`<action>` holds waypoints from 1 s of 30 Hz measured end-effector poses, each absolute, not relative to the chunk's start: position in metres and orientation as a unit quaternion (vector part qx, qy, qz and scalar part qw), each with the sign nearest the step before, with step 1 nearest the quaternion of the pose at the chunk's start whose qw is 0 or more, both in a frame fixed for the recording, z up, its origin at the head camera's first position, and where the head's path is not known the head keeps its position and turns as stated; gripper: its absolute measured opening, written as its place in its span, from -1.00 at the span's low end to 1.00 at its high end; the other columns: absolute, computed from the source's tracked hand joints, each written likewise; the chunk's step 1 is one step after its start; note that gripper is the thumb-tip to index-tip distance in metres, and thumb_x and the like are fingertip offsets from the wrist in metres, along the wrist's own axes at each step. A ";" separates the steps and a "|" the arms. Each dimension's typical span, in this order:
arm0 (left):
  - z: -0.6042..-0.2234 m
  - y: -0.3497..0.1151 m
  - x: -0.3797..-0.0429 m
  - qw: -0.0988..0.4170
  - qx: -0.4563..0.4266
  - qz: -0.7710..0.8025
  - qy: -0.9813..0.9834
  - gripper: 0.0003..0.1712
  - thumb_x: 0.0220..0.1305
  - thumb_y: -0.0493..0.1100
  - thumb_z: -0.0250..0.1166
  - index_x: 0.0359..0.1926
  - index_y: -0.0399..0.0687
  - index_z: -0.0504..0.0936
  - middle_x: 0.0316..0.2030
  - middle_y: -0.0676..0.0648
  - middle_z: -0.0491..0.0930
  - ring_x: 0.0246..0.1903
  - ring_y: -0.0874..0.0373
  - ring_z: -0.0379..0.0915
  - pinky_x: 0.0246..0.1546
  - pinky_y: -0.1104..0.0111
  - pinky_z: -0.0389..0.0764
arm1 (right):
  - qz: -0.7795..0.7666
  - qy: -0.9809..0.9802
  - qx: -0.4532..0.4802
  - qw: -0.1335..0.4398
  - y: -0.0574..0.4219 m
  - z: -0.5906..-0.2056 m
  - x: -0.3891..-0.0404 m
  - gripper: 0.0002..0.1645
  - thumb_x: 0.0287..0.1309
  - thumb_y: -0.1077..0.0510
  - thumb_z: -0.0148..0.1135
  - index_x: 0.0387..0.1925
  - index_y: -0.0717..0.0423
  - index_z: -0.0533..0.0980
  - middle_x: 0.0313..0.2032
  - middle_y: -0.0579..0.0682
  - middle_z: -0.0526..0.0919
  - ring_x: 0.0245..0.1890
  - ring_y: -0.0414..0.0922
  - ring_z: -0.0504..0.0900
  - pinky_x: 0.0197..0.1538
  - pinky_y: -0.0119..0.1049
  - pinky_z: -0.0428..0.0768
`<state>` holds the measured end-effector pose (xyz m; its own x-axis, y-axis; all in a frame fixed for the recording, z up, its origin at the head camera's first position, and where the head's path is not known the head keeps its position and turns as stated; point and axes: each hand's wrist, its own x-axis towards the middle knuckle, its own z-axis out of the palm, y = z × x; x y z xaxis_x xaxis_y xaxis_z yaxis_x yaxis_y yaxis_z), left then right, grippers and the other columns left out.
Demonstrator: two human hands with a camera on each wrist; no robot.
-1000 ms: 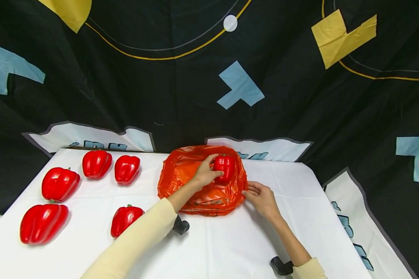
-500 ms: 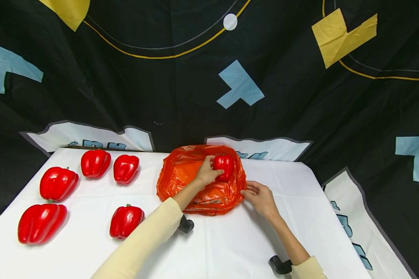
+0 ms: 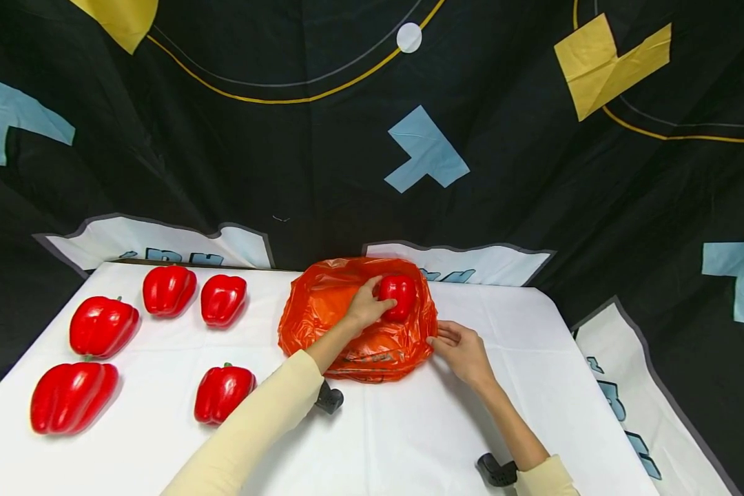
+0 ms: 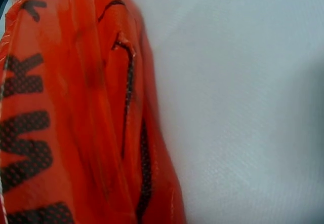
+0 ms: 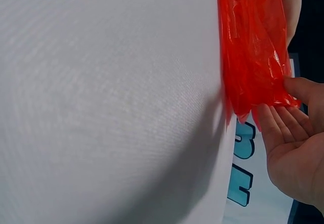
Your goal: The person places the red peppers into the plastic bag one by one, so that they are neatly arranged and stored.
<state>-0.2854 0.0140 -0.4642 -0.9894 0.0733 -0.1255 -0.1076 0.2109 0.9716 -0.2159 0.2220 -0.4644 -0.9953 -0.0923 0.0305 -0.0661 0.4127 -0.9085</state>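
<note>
An orange-red plastic bag (image 3: 341, 358) lies with its mouth open at the back middle of the table. My left hand (image 3: 364, 307) reaches inside and grips a red bell pepper (image 3: 401, 297) near the bag's right wall. At the right rim, my right hand (image 3: 465, 351) pinches the plastic between thumb and fingers. The right wrist view shows that hand (image 5: 296, 143) at the edge of the bag (image 5: 255, 57). In the left wrist view the bag's side (image 4: 86, 112) with black lettering fills the left part, and the left hand's grip is hidden there.
Several more red bell peppers, among them one near my left forearm (image 3: 224, 394) and one at the front left (image 3: 74, 398), lie on the white table (image 3: 409, 434). A black cloth (image 3: 322, 179) hangs behind. Black wrist devices (image 3: 497, 471) are on both arms.
The pepper in my left hand has tipped a little, so its green stem no longer shows. My left forearm has shifted slightly right. The right hand keeps its place on the rim.
</note>
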 end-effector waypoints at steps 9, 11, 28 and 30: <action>-0.458 0.007 -0.282 0.064 -0.002 0.638 0.767 -0.26 0.14 -0.25 0.30 0.32 -0.08 0.19 0.22 -0.19 0.26 0.12 -0.12 0.28 0.01 0.13 0.45 | -0.537 0.842 -0.040 0.014 0.220 -0.461 -0.217 -0.62 0.01 0.20 0.35 -0.09 0.22 0.55 -0.18 0.09 0.64 -0.16 -0.08 0.63 -0.18 -0.37 0.58; -0.456 0.004 -0.280 0.061 0.002 0.643 0.763 -0.27 0.14 -0.25 0.30 0.31 -0.08 0.20 0.23 -0.18 0.25 0.15 -0.13 0.25 0.08 0.14 0.39 | -0.538 0.842 -0.039 0.015 0.221 -0.461 -0.216 -0.62 0.01 0.20 0.34 -0.09 0.22 0.55 -0.18 0.10 0.64 -0.16 -0.08 0.63 -0.18 -0.37 0.58; -0.400 -0.040 -0.234 0.053 0.114 0.599 0.791 -0.30 0.15 -0.13 0.30 0.29 0.10 0.23 0.20 -0.13 0.32 0.14 -0.03 0.30 0.02 0.18 0.45 | -0.539 0.842 -0.017 0.020 0.222 -0.457 -0.214 -0.58 0.01 0.15 0.35 -0.06 0.20 0.54 -0.18 0.09 0.64 -0.18 -0.08 0.63 -0.18 -0.34 0.59; -0.393 -0.051 -0.228 0.045 0.133 0.589 0.796 -0.30 0.15 -0.11 0.30 0.29 0.10 0.23 0.18 -0.10 0.34 0.14 -0.03 0.30 -0.01 0.19 0.47 | -0.538 0.842 -0.017 0.020 0.223 -0.458 -0.214 -0.58 0.01 0.15 0.35 -0.05 0.20 0.54 -0.18 0.09 0.64 -0.18 -0.08 0.63 -0.19 -0.34 0.59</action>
